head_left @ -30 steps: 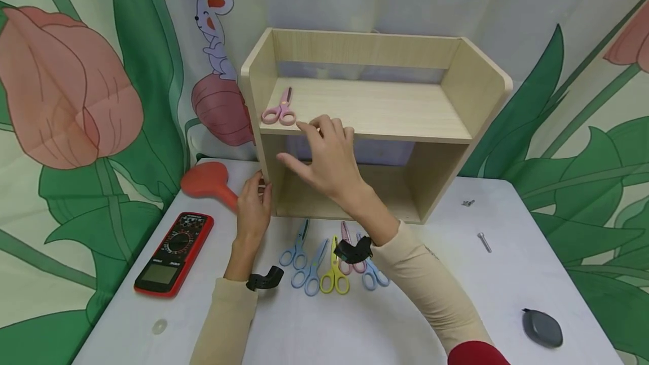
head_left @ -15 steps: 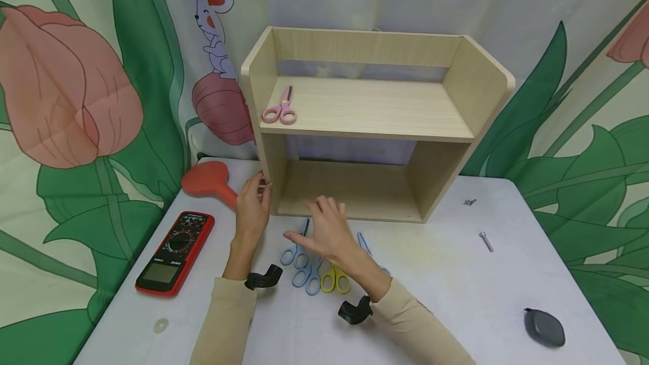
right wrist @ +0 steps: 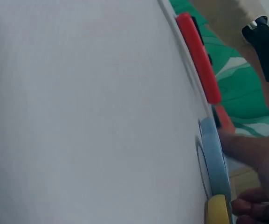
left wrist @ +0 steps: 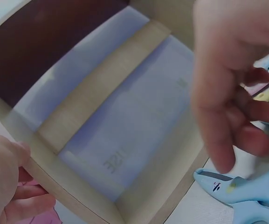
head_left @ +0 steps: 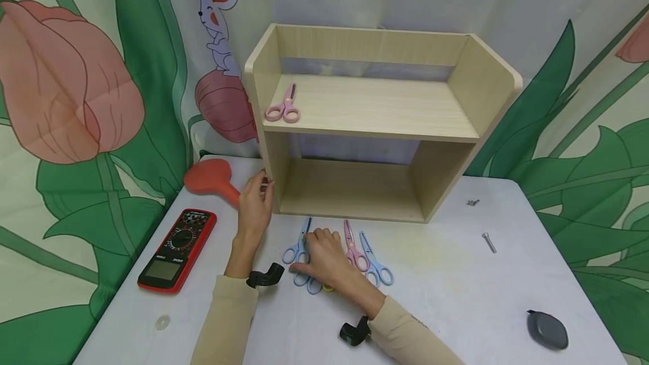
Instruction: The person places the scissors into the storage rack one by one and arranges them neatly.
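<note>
Right hand's loosely bent over the blue scissors and yellow scissors on the table, thumb spread, no hold I can see; right wrist cam catches the yellow handle mostly hidden up top. Left hand pinches the shelf's side edge. Left wrist cam shows blurry lettering behind, unreadable.

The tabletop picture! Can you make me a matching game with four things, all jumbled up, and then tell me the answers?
Things:
1. meter
2. left hand
3. right hand
4. bolt

Matches:
A. at the side of the shelf
B. silver
C. red and black
D. over blue scissors

Right pairs: 1-C, 2-A, 3-D, 4-B
</note>
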The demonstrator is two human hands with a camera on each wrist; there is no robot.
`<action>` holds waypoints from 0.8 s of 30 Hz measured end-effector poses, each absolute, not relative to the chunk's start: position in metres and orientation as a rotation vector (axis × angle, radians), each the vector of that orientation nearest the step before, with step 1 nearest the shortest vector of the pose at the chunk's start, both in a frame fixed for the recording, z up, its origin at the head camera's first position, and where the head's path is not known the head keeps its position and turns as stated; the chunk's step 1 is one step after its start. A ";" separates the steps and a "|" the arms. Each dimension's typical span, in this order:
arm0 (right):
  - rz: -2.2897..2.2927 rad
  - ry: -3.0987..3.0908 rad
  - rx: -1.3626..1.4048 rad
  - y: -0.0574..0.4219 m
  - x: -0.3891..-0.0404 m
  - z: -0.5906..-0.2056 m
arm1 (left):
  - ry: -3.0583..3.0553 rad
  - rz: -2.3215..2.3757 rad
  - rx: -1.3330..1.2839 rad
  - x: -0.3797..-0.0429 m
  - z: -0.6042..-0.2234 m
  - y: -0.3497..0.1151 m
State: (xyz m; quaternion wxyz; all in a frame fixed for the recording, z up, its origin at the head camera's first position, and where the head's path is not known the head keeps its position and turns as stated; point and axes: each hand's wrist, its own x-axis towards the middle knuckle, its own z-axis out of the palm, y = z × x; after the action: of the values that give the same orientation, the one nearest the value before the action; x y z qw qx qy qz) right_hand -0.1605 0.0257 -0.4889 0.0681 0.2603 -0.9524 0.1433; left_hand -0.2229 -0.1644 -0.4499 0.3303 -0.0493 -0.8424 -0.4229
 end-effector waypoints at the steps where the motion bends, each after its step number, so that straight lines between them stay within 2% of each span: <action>1: 0.444 -2.872 0.784 0.026 -0.160 -0.490 | -2.203 -1.112 -0.131 -0.223 -0.450 -0.164; 10: 0.454 -2.880 0.755 0.028 -0.156 -0.489 | -2.189 -1.125 -0.145 -0.224 -0.448 -0.164; 24: 0.037 -2.740 0.579 0.007 -0.156 -0.502 | -2.213 -1.125 -0.129 -0.221 -0.448 -0.165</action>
State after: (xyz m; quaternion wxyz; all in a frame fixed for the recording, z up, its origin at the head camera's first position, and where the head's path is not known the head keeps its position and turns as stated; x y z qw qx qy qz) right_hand -0.1562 0.0071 -0.5023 0.1698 0.2037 -0.9641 0.0131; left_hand -0.2212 -0.1650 -0.4483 0.3219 -0.0493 -0.8428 -0.4285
